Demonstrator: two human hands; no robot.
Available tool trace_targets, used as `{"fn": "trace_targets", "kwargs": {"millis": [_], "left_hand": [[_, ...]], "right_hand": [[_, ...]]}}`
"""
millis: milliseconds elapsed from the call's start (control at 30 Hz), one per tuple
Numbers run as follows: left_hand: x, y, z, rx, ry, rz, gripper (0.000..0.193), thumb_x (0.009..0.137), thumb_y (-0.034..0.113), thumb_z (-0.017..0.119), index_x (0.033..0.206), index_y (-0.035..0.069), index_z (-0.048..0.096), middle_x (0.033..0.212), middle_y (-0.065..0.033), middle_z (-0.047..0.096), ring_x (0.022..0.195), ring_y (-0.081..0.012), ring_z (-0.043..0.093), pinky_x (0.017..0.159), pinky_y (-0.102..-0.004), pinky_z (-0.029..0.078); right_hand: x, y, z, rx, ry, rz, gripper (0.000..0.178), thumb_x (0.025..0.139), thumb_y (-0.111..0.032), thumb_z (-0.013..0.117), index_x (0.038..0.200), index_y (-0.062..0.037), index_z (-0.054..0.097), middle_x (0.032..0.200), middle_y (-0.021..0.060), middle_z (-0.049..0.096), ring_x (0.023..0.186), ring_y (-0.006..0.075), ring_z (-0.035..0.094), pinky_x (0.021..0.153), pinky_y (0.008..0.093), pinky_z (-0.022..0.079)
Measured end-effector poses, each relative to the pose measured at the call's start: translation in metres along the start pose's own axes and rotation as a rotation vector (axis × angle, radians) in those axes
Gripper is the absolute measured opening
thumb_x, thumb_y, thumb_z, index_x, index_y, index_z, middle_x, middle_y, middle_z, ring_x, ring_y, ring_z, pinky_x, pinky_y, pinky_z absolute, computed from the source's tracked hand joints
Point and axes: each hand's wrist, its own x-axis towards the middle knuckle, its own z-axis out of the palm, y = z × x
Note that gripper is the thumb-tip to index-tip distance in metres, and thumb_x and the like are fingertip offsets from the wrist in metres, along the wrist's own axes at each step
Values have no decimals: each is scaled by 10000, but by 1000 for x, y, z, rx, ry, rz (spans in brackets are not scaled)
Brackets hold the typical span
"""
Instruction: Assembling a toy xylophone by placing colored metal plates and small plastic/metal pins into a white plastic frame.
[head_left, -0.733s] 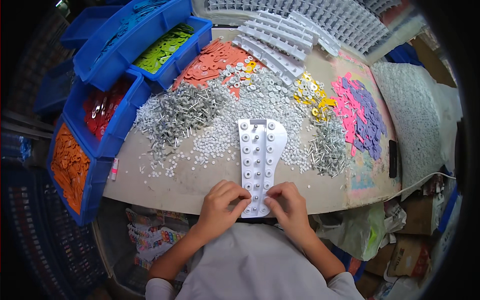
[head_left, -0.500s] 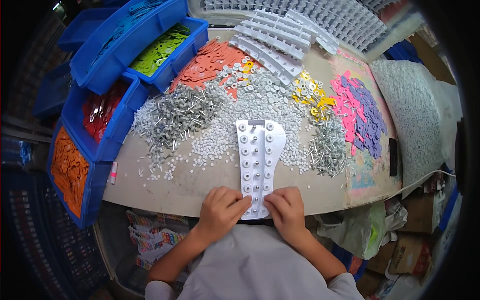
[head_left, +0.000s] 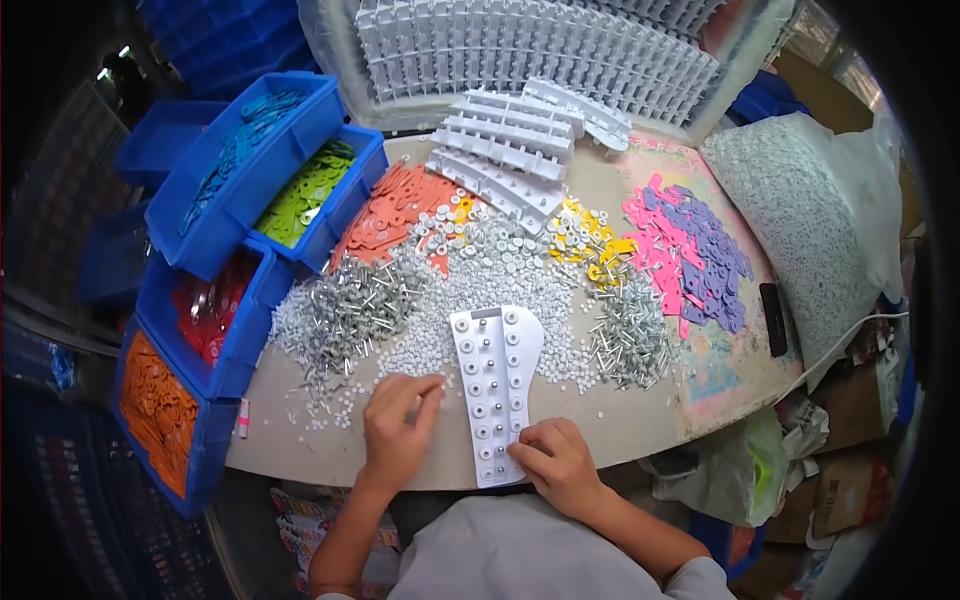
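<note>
A white plastic holder (head_left: 491,400) lies lengthwise in front of me, one side straight and the other bulging at its far end. Small white round washers sit in a row along each side, and metal pins stand in its middle channel. My right hand (head_left: 560,460) is at the near right edge of the holder, fingertips pinched together over it; what is between them is hidden. Off the holder to its left, my left hand (head_left: 398,425) hovers over the table with fingers loosely bent and nothing visible in them. Small white round pieces (head_left: 415,350) lie just beyond it.
Metal rivets lie in a left heap (head_left: 365,295) and a right heap (head_left: 632,340). Behind are coral pieces (head_left: 395,212), yellow pieces (head_left: 585,235) and stacked white holders (head_left: 510,150). Purple pieces (head_left: 705,265) lie right, near a bulging bag (head_left: 800,220). Blue bins (head_left: 215,400) line the left.
My left hand has let go of the holder's near left edge and moved left and forward. My right hand stays at its right edge. The whole view has shifted.
</note>
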Motion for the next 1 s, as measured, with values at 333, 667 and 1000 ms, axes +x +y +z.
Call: {"fn": "trace_targets", "kwargs": {"millis": [333, 667, 1000], "left_hand": [[101, -46, 7, 284, -116, 94, 106, 919, 91, 721, 1012, 49, 751, 1059, -108, 692, 1065, -319, 631, 963, -436, 469], [174, -99, 44, 433, -87, 186, 121, 917, 147, 730, 976, 42, 741, 925, -125, 728, 946, -334, 677, 864, -450, 510], [176, -109, 65, 563, -152, 225, 164, 826, 114, 792, 853, 33, 652, 851, -131, 695, 882, -330, 671, 802, -474, 507]], "right_hand": [[8, 12, -4, 256, -86, 85, 172, 841, -27, 767, 997, -51, 698, 1003, 87, 646, 978, 308, 602, 843, 419, 497], [33, 49, -32, 5, 193, 313, 121, 905, 31, 667, 1004, -37, 659, 983, 131, 646, 954, 352, 601, 867, 449, 473], [120, 106, -34, -221, 170, 238, 99, 908, -65, 706, 1000, -68, 742, 980, 101, 684, 1010, 321, 610, 918, 432, 462]]}}
